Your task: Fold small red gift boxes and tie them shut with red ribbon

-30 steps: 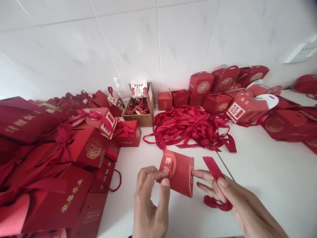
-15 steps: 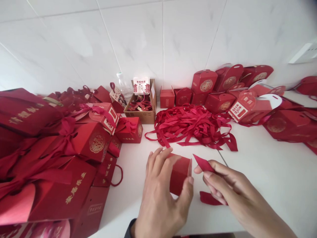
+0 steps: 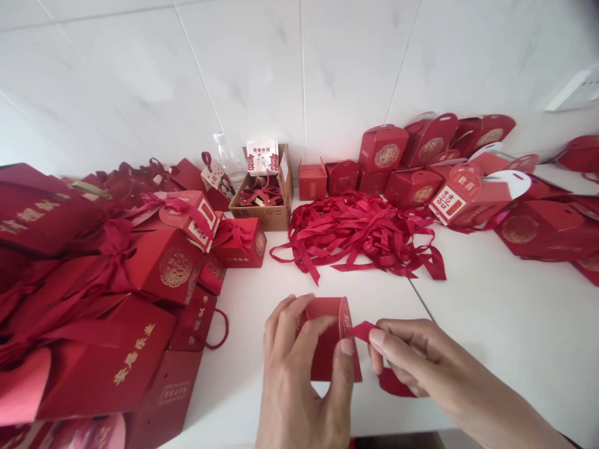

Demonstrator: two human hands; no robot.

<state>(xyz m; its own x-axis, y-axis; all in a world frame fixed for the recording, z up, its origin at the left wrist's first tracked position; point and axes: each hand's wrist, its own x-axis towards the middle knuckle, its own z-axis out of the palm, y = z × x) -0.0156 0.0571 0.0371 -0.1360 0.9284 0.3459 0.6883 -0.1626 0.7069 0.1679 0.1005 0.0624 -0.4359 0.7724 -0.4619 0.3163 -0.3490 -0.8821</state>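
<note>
A small red gift box [image 3: 327,362] stands on the white table near its front edge. My left hand [image 3: 299,368] is wrapped round its left and near sides, thumb and fingers gripping it. Between thumb and forefinger, my right hand [image 3: 407,355] pinches a red ribbon [image 3: 362,331]. The ribbon's pointed tip meets the box's right side panel; whether it passes through a hole there I cannot tell. Another stretch of the ribbon hangs below the right hand. Behind the box lies a tangled heap of red ribbons [image 3: 360,234].
Ribbon-tied red boxes [image 3: 140,349] are piled high at the left. An open cardboard carton [image 3: 264,218] stands by the tiled wall, a plastic bottle [image 3: 224,153] beside it. More red boxes [image 3: 472,196] line the back right of the white table [image 3: 505,324].
My right hand has moved left, bringing the ribbon tip from apart to the box's side. My left hand and the box have turned slightly, so the side panel shows more.
</note>
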